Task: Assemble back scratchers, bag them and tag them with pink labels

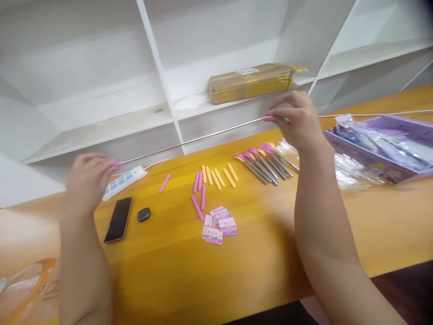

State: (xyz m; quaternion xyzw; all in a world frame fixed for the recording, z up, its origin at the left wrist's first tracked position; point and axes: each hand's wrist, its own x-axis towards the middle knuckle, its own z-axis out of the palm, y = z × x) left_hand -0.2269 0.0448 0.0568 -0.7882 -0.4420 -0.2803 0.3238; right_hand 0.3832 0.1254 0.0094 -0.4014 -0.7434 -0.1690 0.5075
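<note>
A long thin metal rod (203,136) stretches above the yellow wooden table (270,253) between my two hands. My left hand (88,180) pinches its left end, where a pink cap shows at the fingertips. My right hand (297,119) pinches the rod further right, at a pink sleeve (268,118). Past that hand the rod runs on to the right edge. On the table below lie loose pink sticks (199,194), yellow sticks (219,176), several metal rods with pink tips (267,162) and a small pile of pink cards (219,225).
A black phone (118,219), a small dark case (144,214) and a white power strip (124,180) lie at the left. A purple box (382,144) with clear wrapping sits at the right. White shelves behind hold a brown package (250,82).
</note>
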